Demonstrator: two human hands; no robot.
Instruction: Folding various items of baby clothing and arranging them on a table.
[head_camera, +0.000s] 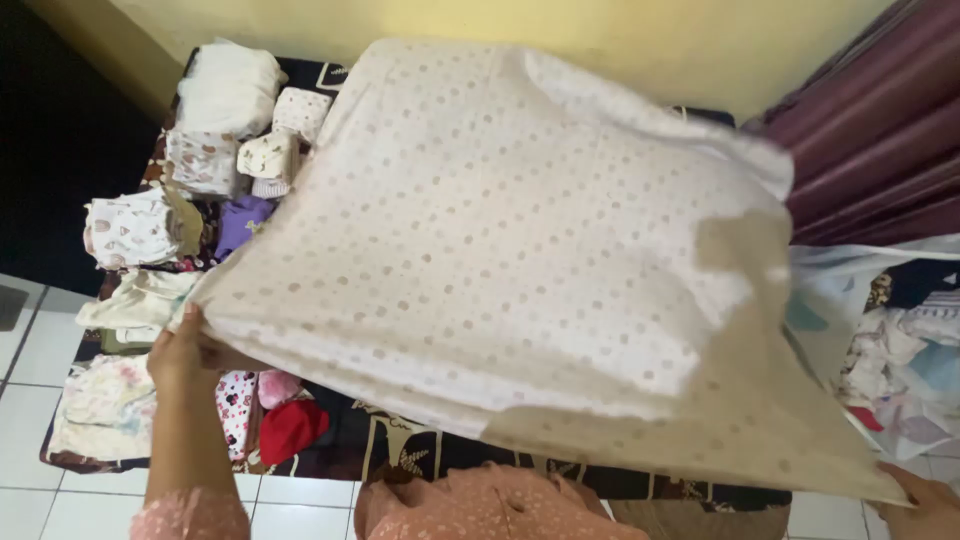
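Holding a white dotted cloth (500, 240) spread in the air above a dark mat (400, 440), head view only. Left hand (185, 350) closed, pinching the left corner; right hand (925, 505) grips the lower right corner, fingers mostly hidden by the cloth. Folded baby clothes (200, 150) lie stacked on the mat's left. Judgement: keep both corners level and taut, so the fold lands square.

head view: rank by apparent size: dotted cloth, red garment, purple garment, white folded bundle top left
1. dotted cloth, by far, though nearest the camera
2. white folded bundle
3. red garment and purple garment: look alike, both partly hidden, unranked
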